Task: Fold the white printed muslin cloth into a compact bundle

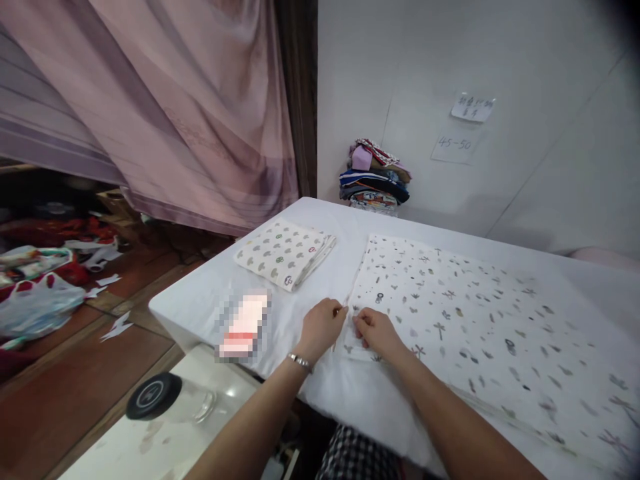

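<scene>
While the printed cloth [475, 313] lies spread flat over the right part of the white-covered table [200, 300], running from near its front edge toward the far one, both hands meet at the cloth's near left corner. The left hand [323, 327], a bracelet [299, 361] on its wrist, has its fingers closed on the cloth's left edge, and the right hand [377, 331] pinches the cloth just beside it. A folded cloth [286, 253] lies near the table's left edge, well apart from a pile of clothes [375, 177] at the far edge.
</scene>
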The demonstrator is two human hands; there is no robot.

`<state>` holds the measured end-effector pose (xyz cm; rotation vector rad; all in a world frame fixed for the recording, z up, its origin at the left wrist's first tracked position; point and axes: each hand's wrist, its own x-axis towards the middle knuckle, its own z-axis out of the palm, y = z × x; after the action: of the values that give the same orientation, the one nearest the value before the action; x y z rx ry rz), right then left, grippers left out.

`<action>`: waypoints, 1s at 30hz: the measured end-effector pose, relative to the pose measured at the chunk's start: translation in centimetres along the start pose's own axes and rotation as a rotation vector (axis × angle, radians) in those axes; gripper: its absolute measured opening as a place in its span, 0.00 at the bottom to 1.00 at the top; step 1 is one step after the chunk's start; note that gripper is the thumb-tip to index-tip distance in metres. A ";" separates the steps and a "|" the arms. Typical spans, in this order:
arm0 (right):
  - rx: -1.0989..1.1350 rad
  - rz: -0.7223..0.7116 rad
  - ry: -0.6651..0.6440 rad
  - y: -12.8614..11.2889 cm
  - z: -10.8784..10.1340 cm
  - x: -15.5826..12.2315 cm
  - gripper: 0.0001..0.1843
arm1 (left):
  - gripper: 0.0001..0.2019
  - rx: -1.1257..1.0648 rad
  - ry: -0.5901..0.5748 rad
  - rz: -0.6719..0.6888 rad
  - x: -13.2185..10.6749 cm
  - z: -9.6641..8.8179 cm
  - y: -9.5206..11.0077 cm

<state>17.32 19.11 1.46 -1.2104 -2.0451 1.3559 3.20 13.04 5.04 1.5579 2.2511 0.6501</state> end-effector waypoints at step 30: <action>-0.353 0.074 0.237 0.1 -3.9 7.7 0.08 | 0.14 -0.031 0.022 0.362 5.9 4.1 0.7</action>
<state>15.96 27.58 2.10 -1.5259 -2.1388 0.8505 3.76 19.53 1.97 1.9715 1.9768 0.7937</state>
